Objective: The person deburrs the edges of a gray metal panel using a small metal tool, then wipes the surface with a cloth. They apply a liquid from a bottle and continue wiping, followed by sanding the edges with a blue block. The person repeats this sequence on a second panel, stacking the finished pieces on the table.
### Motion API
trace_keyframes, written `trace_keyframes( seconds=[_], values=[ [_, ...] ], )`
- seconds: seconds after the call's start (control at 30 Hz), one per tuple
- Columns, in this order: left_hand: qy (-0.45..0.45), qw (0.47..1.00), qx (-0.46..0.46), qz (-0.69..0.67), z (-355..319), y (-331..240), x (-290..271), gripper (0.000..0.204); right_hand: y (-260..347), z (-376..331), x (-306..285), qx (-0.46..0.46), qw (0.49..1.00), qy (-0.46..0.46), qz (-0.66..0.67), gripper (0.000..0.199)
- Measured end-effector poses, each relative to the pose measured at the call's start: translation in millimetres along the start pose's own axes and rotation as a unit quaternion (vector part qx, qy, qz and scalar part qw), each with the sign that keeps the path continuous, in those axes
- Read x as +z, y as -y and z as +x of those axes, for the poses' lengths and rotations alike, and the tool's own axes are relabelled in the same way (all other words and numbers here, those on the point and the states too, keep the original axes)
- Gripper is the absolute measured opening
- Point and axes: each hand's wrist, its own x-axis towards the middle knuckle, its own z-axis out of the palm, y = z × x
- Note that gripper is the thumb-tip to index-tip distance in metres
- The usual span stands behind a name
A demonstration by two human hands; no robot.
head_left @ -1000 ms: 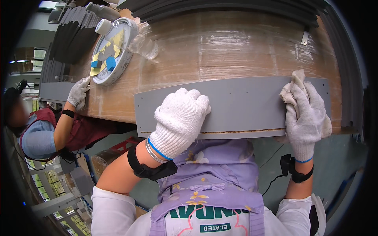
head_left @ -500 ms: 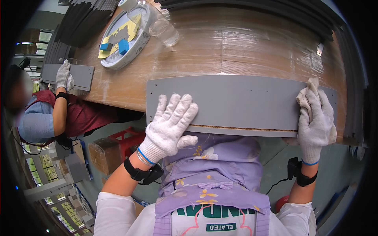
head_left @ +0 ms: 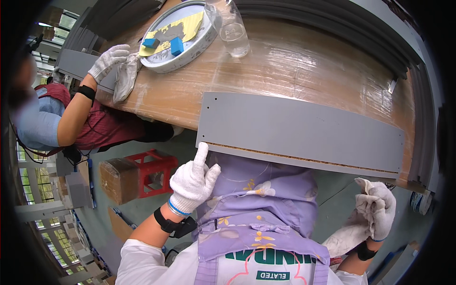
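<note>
A long grey board (head_left: 299,128) lies along the near edge of the table, with small holes at both ends and a groove of bare brown chipboard along its near side. My left hand (head_left: 192,183), in a white knitted glove, has its index finger stretched to the board's near left corner. Its thumb stands apart, the other fingers are bent, and nothing is held. Off the board's near right end, my gloved right hand (head_left: 381,209) is closed on a whitish cloth (head_left: 349,235), which hangs down toward my body.
A round tray (head_left: 166,66) holds yellow sandpaper-like sheets (head_left: 192,27) and blue blocks (head_left: 176,46). Beside it stands a clear bottle (head_left: 235,40). Grey boards (head_left: 332,35) line the far side. At left, a co-worker's gloved hand (head_left: 109,61) holds a cloth; a red stool (head_left: 154,173) stands below.
My right hand has come off the board toward me with the cloth. My left hand has drawn back to the near left corner. The board sits more slanted, and the co-worker's hand has lifted.
</note>
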Motion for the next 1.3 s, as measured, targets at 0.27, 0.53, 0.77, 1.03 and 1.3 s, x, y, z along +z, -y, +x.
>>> trace_keyframes(
  seconds=[0.27,0.53,0.77,1.03,1.3],
  values=[
    [0.05,0.998,0.026,0.028,-5,-1,17,0.081,-31,-26,50,0.172,0.982,-0.01,0.072,0.06],
    [0.075,0.982,0.175,-0.009,33,-57,32,0.078,-24,-20,42,0.12,0.984,0.101,-0.088,0.063],
    [0.072,0.947,0.307,-0.067,66,-120,57,0.082,-19,-33,33,0.152,0.979,0.064,-0.12,0.062],
    [0.122,0.931,0.341,-0.053,88,-218,76,0.078,-32,-42,14,0.153,0.981,0.043,-0.114,0.064],
    [0.173,0.917,0.352,-0.072,103,-297,100,0.071,-27,-36,9,0.249,0.947,0.08,-0.188,0.057]
  ],
)
